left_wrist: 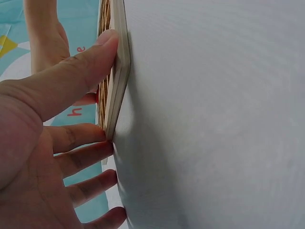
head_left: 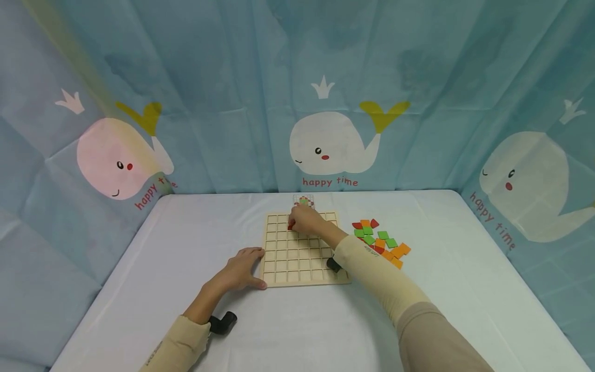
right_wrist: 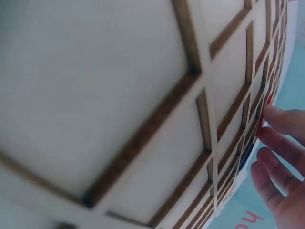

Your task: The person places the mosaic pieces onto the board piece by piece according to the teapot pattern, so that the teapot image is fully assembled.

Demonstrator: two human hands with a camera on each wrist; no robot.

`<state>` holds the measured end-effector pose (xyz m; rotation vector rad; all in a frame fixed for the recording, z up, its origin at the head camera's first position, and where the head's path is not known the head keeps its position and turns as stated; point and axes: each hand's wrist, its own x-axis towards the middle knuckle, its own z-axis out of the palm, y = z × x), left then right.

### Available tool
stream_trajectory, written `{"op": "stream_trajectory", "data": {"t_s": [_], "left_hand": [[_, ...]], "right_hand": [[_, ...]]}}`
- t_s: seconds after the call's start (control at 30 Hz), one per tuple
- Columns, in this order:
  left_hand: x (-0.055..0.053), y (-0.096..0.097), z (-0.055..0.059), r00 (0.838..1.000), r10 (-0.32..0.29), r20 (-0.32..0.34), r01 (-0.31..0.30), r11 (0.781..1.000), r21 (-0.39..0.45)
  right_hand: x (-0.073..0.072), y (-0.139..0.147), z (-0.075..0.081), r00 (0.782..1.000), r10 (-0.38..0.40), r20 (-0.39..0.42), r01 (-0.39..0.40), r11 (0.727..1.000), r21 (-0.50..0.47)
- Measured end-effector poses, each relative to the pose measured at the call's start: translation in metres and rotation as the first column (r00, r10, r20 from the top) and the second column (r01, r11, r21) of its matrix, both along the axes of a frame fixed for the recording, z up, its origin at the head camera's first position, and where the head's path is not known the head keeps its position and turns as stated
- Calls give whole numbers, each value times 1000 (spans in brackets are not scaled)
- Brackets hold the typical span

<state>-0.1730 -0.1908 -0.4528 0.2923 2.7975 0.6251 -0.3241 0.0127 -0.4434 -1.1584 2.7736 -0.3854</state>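
A wooden grid board (head_left: 289, 276) with square cells lies on the white table. My left hand (head_left: 241, 269) rests at its front-left edge, fingers spread and fairly straight. In the left wrist view the thumb (left_wrist: 90, 64) lies over the board's corner, while the other fingertips touch along its side and the tabletop. Over the far-left cells, my right hand (head_left: 305, 220) pinches a small red piece (right_wrist: 260, 126) between thumb and forefinger, right at the grid surface. Most of that piece is hidden by the fingers.
Right of the board lies a loose spread of red, green (head_left: 382, 234) and orange (head_left: 404, 248) flat pieces. A small printed pattern card (head_left: 296, 198) is behind the board, partly covered by my right hand. A whale-print curtain (head_left: 241, 150) hangs behind the table.
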Motion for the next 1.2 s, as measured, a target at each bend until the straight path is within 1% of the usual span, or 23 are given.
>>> {"op": "stream_trajectory", "data": {"t_s": [0.13,0.23,0.37,0.4,0.5,0.6,0.63,0.7,0.8,0.9,1.0,1.2], "left_hand": [[-1,0,-1,1000,2,11,-2,1000,4],[-1,0,0,1000,5,15,-5,1000,9],[-1,0,1,1000,9,20,-9,1000,14],[-1,0,1,1000,9,22,-9,1000,14],[-1,1,1,1000,7,25,-7,1000,9],[-1,2,1,1000,7,26,-7,1000,2],[-1,2,1,1000,8,25,-8,1000,3],[-1,1,1,1000,12,26,-12,1000,7],[-1,1,0,1000,11,23,-11,1000,12],[-1,0,-1,1000,12,20,-12,1000,7],[-2,0,-3,1000,16,16,-16,1000,2],[-2,0,-4,1000,8,14,-8,1000,2]], "right_hand": [[1,0,-1,1000,-9,-6,9,1000,-1],[1,0,0,1000,-6,14,6,1000,-9],[1,2,3,999,30,44,-28,999,-37],[-3,4,-3,998,52,36,-50,997,-62],[-5,8,0,997,55,60,-51,996,-73],[-5,15,5,997,35,69,-29,996,-87],[0,17,13,997,16,82,-10,997,-78],[0,24,16,998,12,64,-6,996,-93],[-1,37,18,999,-11,39,15,996,-90],[-2,52,18,999,-35,34,38,994,-98],[-3,67,19,997,-63,43,67,992,-104],[-8,99,21,988,-147,51,151,986,-75]]}}
